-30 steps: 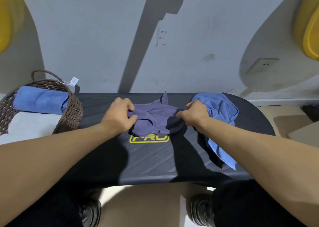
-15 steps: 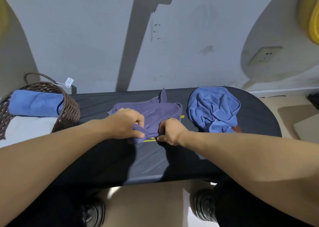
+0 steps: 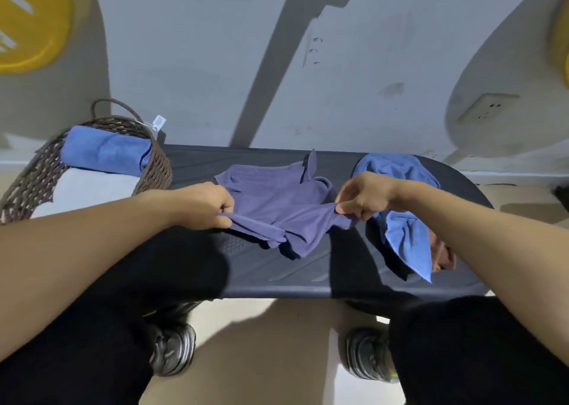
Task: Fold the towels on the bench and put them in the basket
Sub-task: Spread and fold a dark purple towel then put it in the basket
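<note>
A purple towel (image 3: 277, 201) lies half spread on the middle of the dark bench (image 3: 308, 275). My left hand (image 3: 204, 206) pinches its near left edge. Its near right corner is pinched by my right hand (image 3: 361, 200) and held slightly above the bench. A crumpled blue towel (image 3: 406, 235) lies at the right end of the bench, partly behind my right hand, with one corner hanging toward the front edge. At the left end stands a brown wicker basket (image 3: 155, 161) holding a folded blue towel (image 3: 106, 150) and a white towel (image 3: 89, 189).
A grey wall runs right behind the bench, with a socket (image 3: 486, 109) at the right. My knees and shoes (image 3: 172, 349) are on the beige floor just in front of the bench. A paper tag (image 3: 158, 122) hangs from the basket handle.
Both hands have moved apart along the purple towel's near edge, pulling it wider and lifting it. The towel now covers the yellow lettering on the bench.
</note>
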### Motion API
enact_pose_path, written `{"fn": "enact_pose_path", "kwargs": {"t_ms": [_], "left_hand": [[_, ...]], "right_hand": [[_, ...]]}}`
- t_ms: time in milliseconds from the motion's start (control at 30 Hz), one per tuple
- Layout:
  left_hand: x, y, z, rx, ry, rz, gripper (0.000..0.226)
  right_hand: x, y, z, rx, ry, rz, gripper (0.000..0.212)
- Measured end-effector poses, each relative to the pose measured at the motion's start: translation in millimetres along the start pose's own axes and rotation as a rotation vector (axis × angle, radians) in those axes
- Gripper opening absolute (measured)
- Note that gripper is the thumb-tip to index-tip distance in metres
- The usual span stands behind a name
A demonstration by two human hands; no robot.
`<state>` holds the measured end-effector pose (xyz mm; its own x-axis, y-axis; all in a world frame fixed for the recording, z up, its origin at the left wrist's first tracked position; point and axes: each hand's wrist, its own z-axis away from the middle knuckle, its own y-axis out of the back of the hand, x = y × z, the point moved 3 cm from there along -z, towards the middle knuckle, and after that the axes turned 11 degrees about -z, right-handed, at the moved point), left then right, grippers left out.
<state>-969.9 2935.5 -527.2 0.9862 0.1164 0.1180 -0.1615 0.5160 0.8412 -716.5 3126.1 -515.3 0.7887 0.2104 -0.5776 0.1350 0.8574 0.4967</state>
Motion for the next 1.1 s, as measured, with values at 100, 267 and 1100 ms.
{"fn": "enact_pose_path", "kwargs": {"t_ms": [100, 267, 1100], "left_hand": [[15.7, -7.2, 0.3, -0.067, 0.008, -0.091, 0.030], [65.2, -20.0, -2.7, 0.057, -0.178, 0.078, 0.023], [24.2, -39.4, 3.9, -0.200, -0.082, 0.061, 0.019]], "right_hand": [[-5.2, -6.0, -4.7, 0.217, 0.076, 0.092, 0.014], [-28.8, -59.4, -9.5, -0.043, 0.184, 0.138, 0.016], [-12.2, -38.9, -12.2, -0.070, 0.089, 0.348, 0.019]]}}
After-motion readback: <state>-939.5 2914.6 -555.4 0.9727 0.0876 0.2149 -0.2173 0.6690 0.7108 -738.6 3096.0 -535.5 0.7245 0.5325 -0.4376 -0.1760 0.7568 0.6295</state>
